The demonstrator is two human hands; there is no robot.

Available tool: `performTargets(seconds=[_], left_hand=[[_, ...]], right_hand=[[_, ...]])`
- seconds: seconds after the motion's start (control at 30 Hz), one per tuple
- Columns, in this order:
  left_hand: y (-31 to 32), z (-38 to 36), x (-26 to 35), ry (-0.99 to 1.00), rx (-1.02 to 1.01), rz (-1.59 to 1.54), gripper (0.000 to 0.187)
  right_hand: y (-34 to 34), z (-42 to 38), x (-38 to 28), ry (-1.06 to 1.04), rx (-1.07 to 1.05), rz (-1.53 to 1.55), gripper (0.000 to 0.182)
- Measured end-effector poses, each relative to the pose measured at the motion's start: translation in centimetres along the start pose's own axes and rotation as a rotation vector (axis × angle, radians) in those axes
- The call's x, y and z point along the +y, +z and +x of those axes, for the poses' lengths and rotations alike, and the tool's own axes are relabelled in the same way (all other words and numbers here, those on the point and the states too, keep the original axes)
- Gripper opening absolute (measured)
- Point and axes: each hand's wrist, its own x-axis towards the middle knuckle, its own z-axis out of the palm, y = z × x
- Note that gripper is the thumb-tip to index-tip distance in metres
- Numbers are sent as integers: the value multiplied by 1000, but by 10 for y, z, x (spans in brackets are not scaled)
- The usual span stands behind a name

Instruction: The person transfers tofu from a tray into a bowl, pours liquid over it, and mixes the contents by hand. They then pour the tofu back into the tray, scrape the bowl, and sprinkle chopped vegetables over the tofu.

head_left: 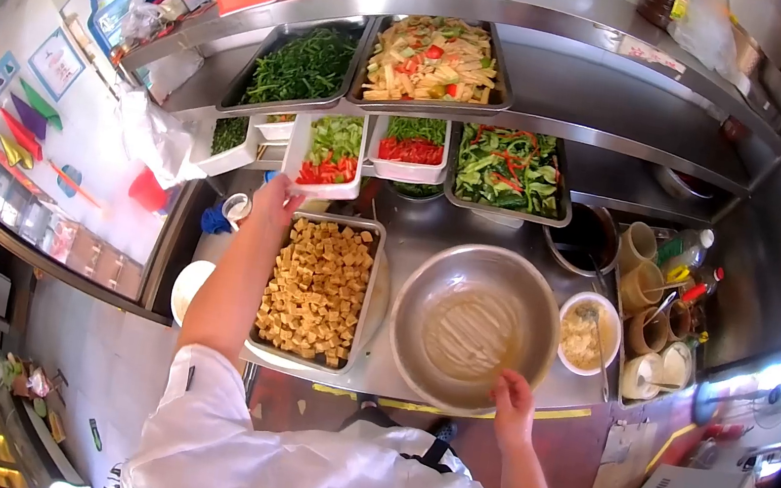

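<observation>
My left hand (pixel 279 196) is closed on the near edge of a white plastic container (pixel 348 190) that holds chopped green and red vegetables (pixel 332 151). Below that arm sits a metal tray (pixel 371 286) full of browned tofu cubes (pixel 316 289). My right hand (pixel 513 401) is over the near rim of a wide metal bowl (pixel 408 331), its fingers loosely bent and slightly apart, with nothing seen in them. A thin smear of pale liquid (pixel 473 331) coats the bowl's bottom.
Behind are trays of green beans (pixel 306 64), pale strips with peppers (pixel 432 58) and leafy greens (pixel 509 169), plus a tub of chopped vegetables (pixel 413 137). To the right stand a bowl of minced garlic (pixel 585 336), a dark liquid pot (pixel 579 236) and bottles (pixel 687 248). A steel shelf (pixel 544 6) overhangs.
</observation>
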Motion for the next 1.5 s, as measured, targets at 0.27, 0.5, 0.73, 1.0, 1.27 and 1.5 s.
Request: performTargets(seconds=[0.27,0.5,0.73,1.0,1.27,1.5], left_hand=[[-122,-150,-44,-198,-97,-34,5],[-154,-198,-78,-193,-250,256,5],[-133,-188,-92,244,-684,1173,20],[38,-269,-129,889,-1253,1369,79],[86,-266,-233,775,-1265,1757,90],[61,-270,-236,802,-1619,1673,77]], right_hand=[[142,64,-64,161,-287,27,44],[196,92,-56,590,-416,101,48],[144,48,-33,638,-179,295,37],[102,21,-40,544,-11,269,22],[85,13,-33,531,-21,229,19],[79,5,-26,561,-101,173,29]])
